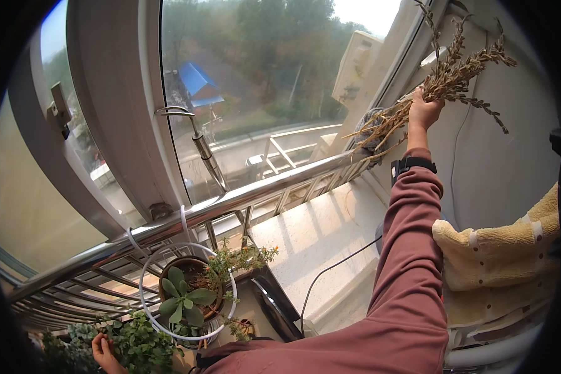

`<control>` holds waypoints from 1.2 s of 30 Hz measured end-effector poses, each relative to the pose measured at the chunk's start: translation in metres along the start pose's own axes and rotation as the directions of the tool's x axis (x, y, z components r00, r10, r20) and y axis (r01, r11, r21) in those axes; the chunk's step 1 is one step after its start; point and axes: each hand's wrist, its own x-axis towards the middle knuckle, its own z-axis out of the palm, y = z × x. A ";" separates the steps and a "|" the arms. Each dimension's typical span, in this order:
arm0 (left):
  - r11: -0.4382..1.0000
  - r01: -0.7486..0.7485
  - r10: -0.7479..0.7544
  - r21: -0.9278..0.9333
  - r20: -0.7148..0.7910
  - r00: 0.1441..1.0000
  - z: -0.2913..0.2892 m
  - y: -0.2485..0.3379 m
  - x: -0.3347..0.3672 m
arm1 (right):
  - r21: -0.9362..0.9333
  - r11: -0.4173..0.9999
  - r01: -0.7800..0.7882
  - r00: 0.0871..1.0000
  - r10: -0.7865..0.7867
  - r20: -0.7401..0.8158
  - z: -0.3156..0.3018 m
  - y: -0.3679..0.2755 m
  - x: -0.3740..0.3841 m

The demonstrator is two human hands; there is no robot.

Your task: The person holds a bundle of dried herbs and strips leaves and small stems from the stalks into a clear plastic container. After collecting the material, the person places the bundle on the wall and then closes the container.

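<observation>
My right hand (425, 111) is stretched far out at the upper right, fingers wrapped round a bunch of dried stalks (461, 78). Brown seed heads fan out above the fist, and bare stems trail below it towards the metal railing (249, 194). Low at the left, my left hand (105, 353) has its fingers curled together beside a leafy green plant (140, 343). Whether anything is between those fingers is hidden. Close to that hand, a succulent (184, 299) grows in a round brown pot inside a white ring holder (144, 274) hooked on the railing.
Behind the railing stands a large window (262, 68). A dark cable (321, 274) curves over the pale ledge (318, 230). At the right hangs a yellow plush cloth (492, 258). A grey bundle (375, 132) sits at the railing's far end, and a chrome handle-like rod (206, 153) rises mid-railing.
</observation>
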 end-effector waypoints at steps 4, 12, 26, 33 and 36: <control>0.993 0.034 -0.027 0.114 -0.065 0.998 0.015 0.018 -0.017 | 0.036 0.998 0.043 0.999 -0.043 0.023 0.021 0.014 0.012; 0.991 0.059 -0.055 0.116 -0.031 0.998 0.021 0.014 -0.014 | 0.382 0.903 -0.198 0.935 0.058 0.349 0.027 0.027 0.035; 0.992 0.066 -0.077 0.107 0.111 0.991 0.059 0.025 -0.021 | 0.391 0.899 -0.197 0.934 0.050 0.353 0.007 0.035 0.009; 0.985 0.065 -0.079 0.159 0.083 0.993 0.065 0.029 -0.029 | 0.056 0.994 -0.091 0.972 0.076 0.224 0.021 0.043 -0.027; 0.988 0.069 -0.081 0.135 0.083 0.993 0.065 0.031 -0.032 | 0.113 0.992 -0.049 0.982 0.026 0.189 0.024 0.036 -0.037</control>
